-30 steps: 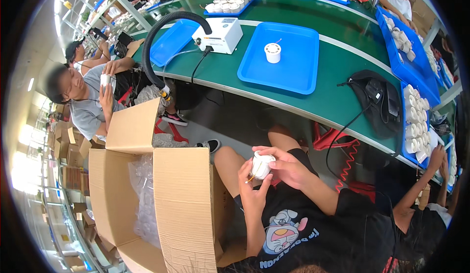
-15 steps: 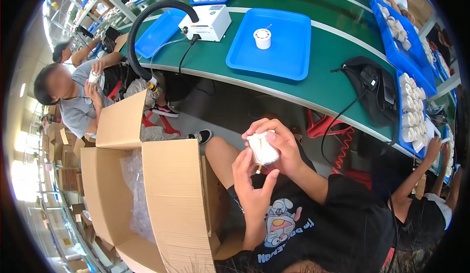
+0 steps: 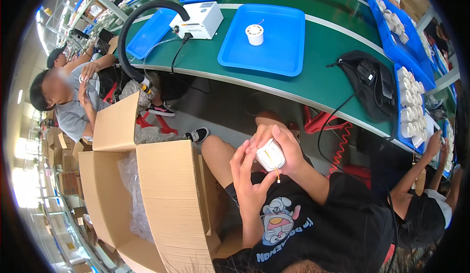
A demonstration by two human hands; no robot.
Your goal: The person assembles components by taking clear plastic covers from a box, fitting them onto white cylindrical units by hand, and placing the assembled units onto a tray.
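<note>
Both my hands hold one white cylindrical housing (image 3: 270,155) above my lap. A short thin cable, orange with a small white plug, hangs from its lower edge. My left hand (image 3: 248,170) grips the left side, thumb at the bottom near the cable. Around the top and right side curl the fingers of my right hand (image 3: 286,148). Part of the housing is hidden under my fingers. A similar white round unit (image 3: 254,35) with a slotted top and a short wire stands in the blue tray (image 3: 289,60) on the green bench.
An open cardboard box (image 3: 169,190) with clear plastic inside stands at my left. On the bench are a white machine (image 3: 204,21) with a black flexible hose (image 3: 122,43) and a black bag (image 3: 367,84). Blue trays of white units (image 3: 411,109) line the right. A co-worker (image 3: 73,102) sits at left.
My hands have turned and tilted the housing, bringing its face with the cable lower and to the right. The whole view has shifted slightly.
</note>
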